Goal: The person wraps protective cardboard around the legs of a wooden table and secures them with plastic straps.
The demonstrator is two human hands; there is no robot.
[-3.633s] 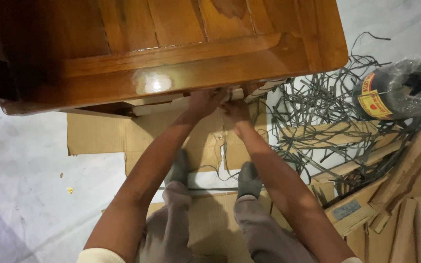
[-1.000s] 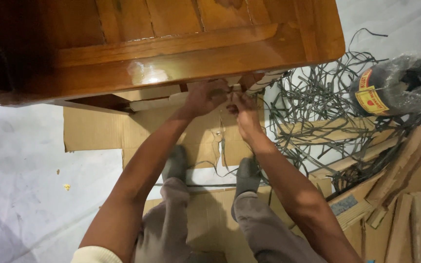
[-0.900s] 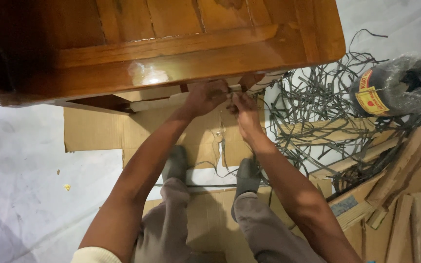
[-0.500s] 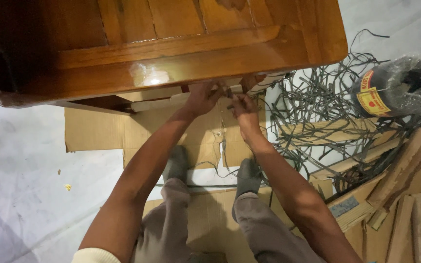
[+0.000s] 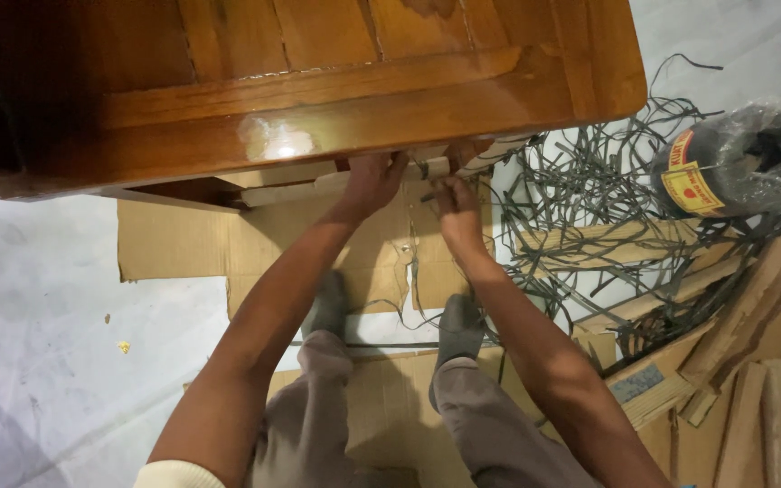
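A glossy brown wooden table top [image 5: 318, 90] fills the upper part of the head view. Just under its near edge my left hand [image 5: 374, 181] presses on a cardboard-wrapped part [image 5: 291, 188] of the table, fingers partly hidden below the wood. My right hand [image 5: 454, 203] is beside it, pinching a thin dark strap [image 5: 411, 262] that hangs down over the cardboard sheet [image 5: 192, 244] on the floor. Both arms reach forward between my knees.
A tangle of dark grey strap offcuts [image 5: 589, 199] lies on the floor to the right, next to a plastic-wrapped strap roll [image 5: 734, 163]. Cardboard strips and pieces [image 5: 752, 361] pile at the lower right. My feet [image 5: 458, 327] stand on cardboard. Pale floor [image 5: 38, 343] at the left.
My right hand came out from under the table edge, then slid slightly down along the strap. The left hand shifted a little up under the wood. The view barely moved.
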